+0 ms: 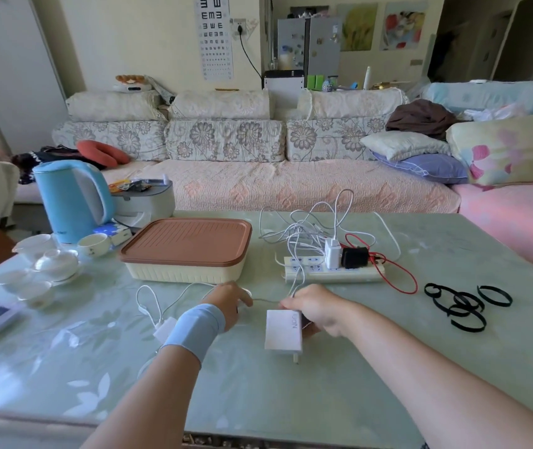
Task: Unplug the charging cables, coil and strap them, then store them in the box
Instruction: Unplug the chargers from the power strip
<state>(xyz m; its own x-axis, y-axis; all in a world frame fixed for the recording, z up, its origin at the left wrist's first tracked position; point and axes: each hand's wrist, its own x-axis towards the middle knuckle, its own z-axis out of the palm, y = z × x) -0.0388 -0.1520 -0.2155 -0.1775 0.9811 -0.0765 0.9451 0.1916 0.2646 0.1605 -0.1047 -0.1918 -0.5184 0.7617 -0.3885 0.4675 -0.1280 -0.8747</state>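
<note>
Charging cables heaped white and red behind power strip, mid-table | step: unplugging; white adapter is out, gripped by right hand | left hand on its lead, fingers hidden, grip cannot be told | next: coil lead, fetch black straps | box lidded, lid must come off | two chargers sit plugged

Two forearms show, both bare up to the frame's lower edge. A pale blue, stretchy fabric wristband wraps the left wrist as a wide, smooth tube, lightly creased, with a neat hemmed rim at each end. Just beyond the wristband, the left hand is uncovered. To the right of the wristband, the right hand and its wrist are bare too.
</note>
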